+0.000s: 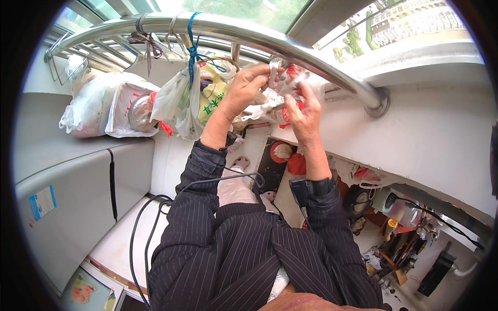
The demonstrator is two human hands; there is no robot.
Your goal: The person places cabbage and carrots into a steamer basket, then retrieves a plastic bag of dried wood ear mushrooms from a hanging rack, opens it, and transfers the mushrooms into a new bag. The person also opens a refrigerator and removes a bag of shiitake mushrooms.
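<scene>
Both my hands are raised just below the curved metal rail (249, 33). My left hand (249, 87) grips a whitish plastic strip (274, 70) between thumb and fingers, close under the rail. A little to the right, my right hand (305, 112) has its thumb and index finger near a pale, blurred piece of plastic; whether they pinch it cannot be told. Crumpled white plastic (266, 105) and a clear bag with red print (290, 114) lie between and behind the hands. Left of my left hand hangs a yellow bag with green writing (212, 93), beside a translucent white bag (179, 103).
A blue cord (193, 50) is knotted round the rail. Filled plastic bags (97, 103) rest on a grey refrigerator-like cabinet (81, 186) at left. A white ledge (408, 140) runs along the right, with cluttered shelves below. Black cables (136, 233) loop beside my left arm.
</scene>
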